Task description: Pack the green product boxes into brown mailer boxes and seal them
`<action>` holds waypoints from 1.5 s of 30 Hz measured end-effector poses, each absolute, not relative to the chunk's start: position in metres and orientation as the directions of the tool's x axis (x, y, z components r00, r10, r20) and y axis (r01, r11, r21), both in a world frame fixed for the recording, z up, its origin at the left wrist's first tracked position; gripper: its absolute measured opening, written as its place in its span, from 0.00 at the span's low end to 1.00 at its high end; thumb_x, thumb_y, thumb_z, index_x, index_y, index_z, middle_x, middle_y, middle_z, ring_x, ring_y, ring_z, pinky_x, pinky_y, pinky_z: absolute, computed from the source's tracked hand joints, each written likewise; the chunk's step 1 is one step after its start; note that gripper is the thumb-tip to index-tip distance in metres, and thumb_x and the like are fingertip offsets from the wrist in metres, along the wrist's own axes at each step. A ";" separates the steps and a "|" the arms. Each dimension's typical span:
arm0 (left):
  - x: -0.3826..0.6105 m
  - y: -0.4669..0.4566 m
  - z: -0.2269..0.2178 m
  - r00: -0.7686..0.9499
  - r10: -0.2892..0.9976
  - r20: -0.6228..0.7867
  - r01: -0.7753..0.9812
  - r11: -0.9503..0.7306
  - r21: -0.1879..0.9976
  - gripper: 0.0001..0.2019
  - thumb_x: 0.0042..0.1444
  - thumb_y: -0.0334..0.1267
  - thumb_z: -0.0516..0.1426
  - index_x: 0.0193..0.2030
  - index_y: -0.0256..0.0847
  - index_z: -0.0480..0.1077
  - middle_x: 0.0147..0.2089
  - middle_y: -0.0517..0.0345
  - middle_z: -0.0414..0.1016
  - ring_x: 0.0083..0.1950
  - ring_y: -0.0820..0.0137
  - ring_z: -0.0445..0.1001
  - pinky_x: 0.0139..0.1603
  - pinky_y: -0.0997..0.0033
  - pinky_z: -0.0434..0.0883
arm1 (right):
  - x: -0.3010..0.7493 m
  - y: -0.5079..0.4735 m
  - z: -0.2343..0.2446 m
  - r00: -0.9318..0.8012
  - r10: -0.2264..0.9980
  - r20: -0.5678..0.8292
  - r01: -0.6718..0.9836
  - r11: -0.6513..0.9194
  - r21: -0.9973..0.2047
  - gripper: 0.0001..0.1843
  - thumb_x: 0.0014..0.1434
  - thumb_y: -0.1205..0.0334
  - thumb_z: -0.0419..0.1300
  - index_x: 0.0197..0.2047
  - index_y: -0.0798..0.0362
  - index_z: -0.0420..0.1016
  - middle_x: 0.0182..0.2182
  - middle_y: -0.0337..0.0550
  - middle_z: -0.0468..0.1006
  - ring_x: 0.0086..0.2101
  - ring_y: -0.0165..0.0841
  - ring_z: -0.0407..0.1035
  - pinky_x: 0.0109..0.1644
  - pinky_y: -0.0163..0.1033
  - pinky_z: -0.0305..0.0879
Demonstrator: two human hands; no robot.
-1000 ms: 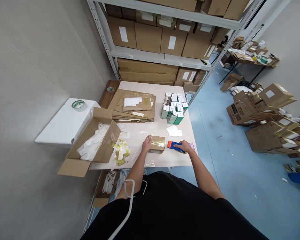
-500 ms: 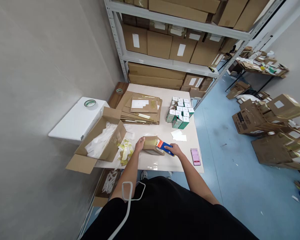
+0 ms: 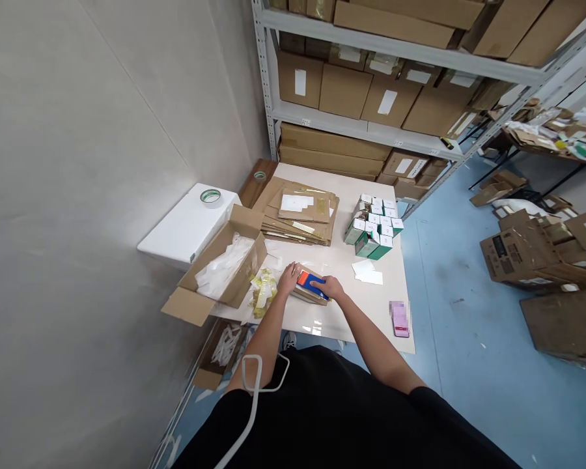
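In front of me on the table is a small brown carton [image 3: 310,298] with tape on it. My left hand [image 3: 288,279] is at the carton's left end, its fingers curled over the edge. A flat blue item with an orange-red end [image 3: 308,283] lies over the carton's top. My right hand [image 3: 329,287] grips this item by its right part, with the orange end pointing towards my left hand. Whether the item touches the carton I cannot tell, nor what kind of thing it is. Crumpled yellowish tape scraps [image 3: 264,292] lie just left of my left hand.
An open carton with white packing material [image 3: 224,267] stands left. Flattened cartons [image 3: 300,215] are stacked behind, beside green-and-white boxes [image 3: 375,225]. White cards [image 3: 368,272] and a phone [image 3: 399,319] lie to the right. A loaded shelf rack [image 3: 371,130] stands beyond the table [image 3: 342,322].
The blue item has moved left over the carton, closer to my left hand. My left hand has shifted its hold at the carton's end. My view has turned left.
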State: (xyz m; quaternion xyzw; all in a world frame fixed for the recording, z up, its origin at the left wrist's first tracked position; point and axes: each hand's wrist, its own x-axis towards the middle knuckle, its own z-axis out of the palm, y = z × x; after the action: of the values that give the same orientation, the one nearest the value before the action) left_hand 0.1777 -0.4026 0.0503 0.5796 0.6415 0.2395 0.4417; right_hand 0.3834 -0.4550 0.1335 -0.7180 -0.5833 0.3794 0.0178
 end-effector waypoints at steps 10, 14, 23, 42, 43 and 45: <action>0.218 -0.424 0.037 0.116 0.905 -0.409 0.527 0.293 0.798 0.32 0.71 0.60 0.50 0.72 0.42 0.67 0.72 0.46 0.70 0.74 0.58 0.67 0.73 0.61 0.62 | 0.413 -0.472 0.136 0.109 0.816 -0.567 0.852 -0.370 -0.369 0.34 0.59 0.27 0.62 0.40 0.53 0.83 0.42 0.51 0.86 0.40 0.40 0.80 0.32 0.35 0.62; 0.252 -0.467 0.013 0.148 0.884 -0.444 0.473 0.330 0.817 0.34 0.71 0.62 0.49 0.73 0.42 0.66 0.72 0.45 0.70 0.73 0.57 0.69 0.71 0.60 0.65 | 0.438 -0.492 0.137 0.173 0.723 -0.668 0.865 -0.436 -0.247 0.35 0.54 0.27 0.67 0.44 0.54 0.84 0.46 0.54 0.86 0.43 0.43 0.80 0.36 0.36 0.66; 0.273 -0.474 -0.002 0.194 0.850 -0.490 0.471 0.357 0.807 0.34 0.73 0.60 0.45 0.76 0.41 0.62 0.72 0.46 0.70 0.72 0.57 0.70 0.71 0.59 0.66 | 0.453 -0.507 0.132 0.218 0.714 -0.665 0.859 -0.464 -0.216 0.34 0.57 0.28 0.66 0.44 0.53 0.84 0.46 0.54 0.86 0.46 0.45 0.80 0.39 0.37 0.66; 0.272 -0.471 -0.004 0.149 0.840 -0.522 0.598 0.344 0.724 0.36 0.71 0.63 0.47 0.78 0.46 0.60 0.69 0.48 0.75 0.69 0.55 0.73 0.69 0.59 0.66 | 0.568 -0.563 0.145 0.236 0.709 -0.665 0.818 -0.514 -0.257 0.31 0.54 0.30 0.68 0.30 0.53 0.81 0.35 0.51 0.85 0.35 0.40 0.78 0.31 0.36 0.58; 0.272 -0.471 -0.004 0.150 0.838 -0.525 0.605 0.342 0.719 0.36 0.71 0.63 0.47 0.78 0.46 0.60 0.69 0.48 0.74 0.70 0.55 0.72 0.70 0.59 0.66 | 0.575 -0.567 0.145 0.225 0.709 -0.668 0.813 -0.514 -0.272 0.30 0.53 0.30 0.69 0.29 0.53 0.80 0.34 0.50 0.85 0.35 0.40 0.78 0.31 0.36 0.59; 0.272 -0.471 -0.006 0.154 0.837 -0.524 0.617 0.333 0.713 0.35 0.71 0.62 0.47 0.77 0.46 0.60 0.71 0.48 0.72 0.71 0.55 0.71 0.71 0.58 0.65 | 0.592 -0.577 0.144 0.215 0.713 -0.668 0.813 -0.509 -0.282 0.30 0.52 0.30 0.69 0.28 0.52 0.79 0.33 0.49 0.84 0.35 0.40 0.77 0.32 0.36 0.59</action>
State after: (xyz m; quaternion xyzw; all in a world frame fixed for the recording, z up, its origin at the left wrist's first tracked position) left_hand 0.2720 -0.4705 -0.0055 0.5670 0.6413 0.1091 0.5053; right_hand 0.5921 -0.5769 0.1439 -0.7767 -0.4912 0.3890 -0.0644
